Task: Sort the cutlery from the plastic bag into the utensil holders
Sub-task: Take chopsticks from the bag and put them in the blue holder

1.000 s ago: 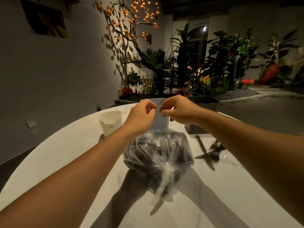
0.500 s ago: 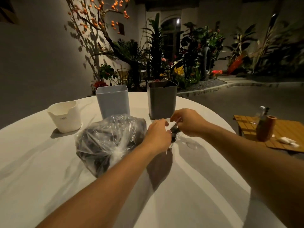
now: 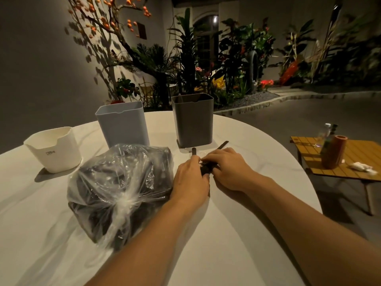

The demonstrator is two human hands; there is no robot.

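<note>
**Black cutlery between both hands, just in front of the grey holder**

Black plastic cutlery [image 3: 206,168] sits on the white table [image 3: 206,244] just in front of the dark grey holder [image 3: 193,120], and we have both hands on it. Our left hand [image 3: 190,179] curls over the near end of the bundle, and our right hand [image 3: 228,168] closes its fingers round the same dark pieces from the other side, so the two hands touch over it. Two dark handle ends stick out beyond our fingers toward the grey holder; which kinds of utensil they are we cannot tell.

Left of the grey holder stands the pale blue holder [image 3: 123,123], and farther left the low white holder [image 3: 54,149]. The white one bears a small dark mark on its front, too small for us to read. We see no other writing.

The clear plastic bag [image 3: 119,188], knotted and full of dark cutlery, lies in front of the blue holder, its right side touching our left wrist.

Well to the right of the grey holder, off the table, a low wooden table [image 3: 354,162] carries a brown cylinder [image 3: 334,151], a bottle [image 3: 327,137] and something white [image 3: 363,168].
</note>
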